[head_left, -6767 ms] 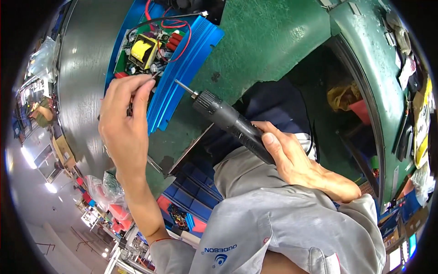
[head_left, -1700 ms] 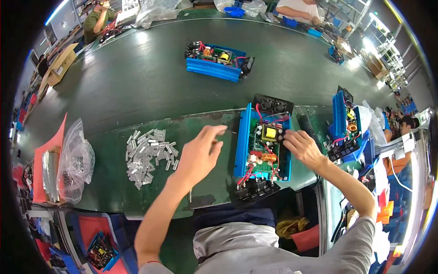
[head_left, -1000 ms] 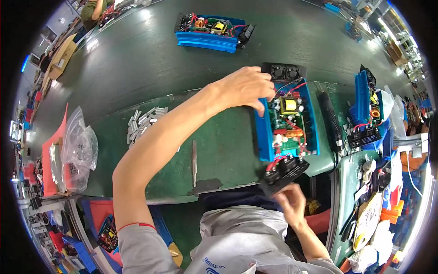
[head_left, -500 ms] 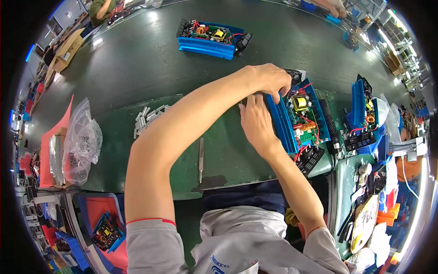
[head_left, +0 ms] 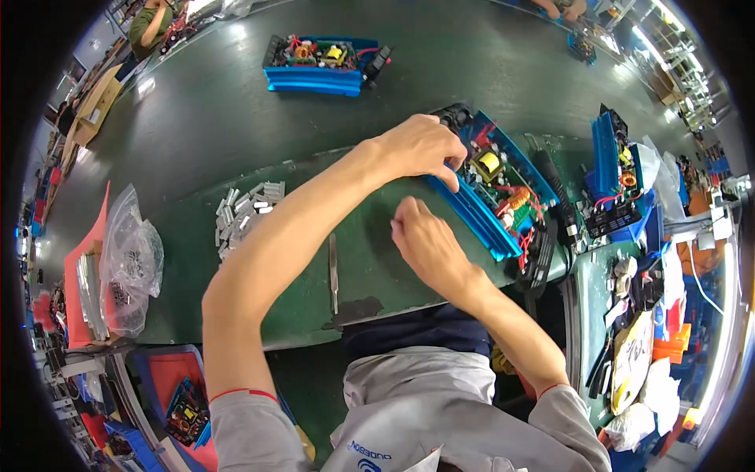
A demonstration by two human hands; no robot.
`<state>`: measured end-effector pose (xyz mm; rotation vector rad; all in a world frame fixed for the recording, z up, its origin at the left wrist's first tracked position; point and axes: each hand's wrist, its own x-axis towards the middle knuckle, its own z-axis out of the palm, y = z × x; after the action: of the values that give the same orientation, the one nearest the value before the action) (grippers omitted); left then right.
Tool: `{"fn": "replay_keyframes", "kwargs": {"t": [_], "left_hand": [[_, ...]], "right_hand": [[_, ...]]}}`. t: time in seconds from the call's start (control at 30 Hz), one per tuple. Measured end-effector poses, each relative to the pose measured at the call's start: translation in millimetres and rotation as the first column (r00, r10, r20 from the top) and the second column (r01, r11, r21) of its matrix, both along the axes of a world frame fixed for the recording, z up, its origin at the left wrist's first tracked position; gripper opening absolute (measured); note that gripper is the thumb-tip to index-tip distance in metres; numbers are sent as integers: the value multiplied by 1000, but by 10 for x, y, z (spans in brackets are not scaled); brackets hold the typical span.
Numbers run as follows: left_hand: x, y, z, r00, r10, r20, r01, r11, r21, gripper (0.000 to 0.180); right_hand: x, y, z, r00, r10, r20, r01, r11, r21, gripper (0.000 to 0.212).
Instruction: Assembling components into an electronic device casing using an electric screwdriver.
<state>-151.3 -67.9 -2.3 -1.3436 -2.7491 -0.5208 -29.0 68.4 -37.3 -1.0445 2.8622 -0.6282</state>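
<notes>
I have the left hand [head_left: 421, 148] gripping the far-left edge of the open blue housing [head_left: 481, 223], slantwise right of centre on the green workbench [head_left: 373, 263]. The right hand [head_left: 431, 248], fingers curled, is apart to its left; whether it holds anything, I cannot tell. I'd grip only metal, clear of the yellow transformer [head_left: 489, 163], without straining the wired black end panel [head_left: 540, 256].

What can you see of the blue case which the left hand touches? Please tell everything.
The blue case looks metallic, with ribbed walls and an open top. Inside are a green circuit board, a yellow-wrapped component, a copper-coloured coil and red wires. Black panels sit at both ends. It lies slanted on the green table, far end toward the left; the left hand grips its left wall.
</notes>
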Motion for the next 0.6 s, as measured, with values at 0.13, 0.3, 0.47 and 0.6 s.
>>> {"fn": "replay_keyframes", "kwargs": {"t": [0.13,0.3,0.47,0.6], "left_hand": [[354,-4,-40,995,-2,-100,8,998,63,38],[914,71,-153,981,119,-155,-95,983,159,29],[1375,273,-68,961,258,-98,-244,960,135,24],[1500,500,-58,912,400,-91,-391,915,104,20]], "right_hand": [[527,669,-98,966,-46,256,177,837,-518,26],[485,1568,-199,885,-378,272,463,782,-418,11],[92,1863,-159,938,-311,157,347,812,-469,8],[50,1780,-148,927,-329,180,375,792,-482,8]]}}
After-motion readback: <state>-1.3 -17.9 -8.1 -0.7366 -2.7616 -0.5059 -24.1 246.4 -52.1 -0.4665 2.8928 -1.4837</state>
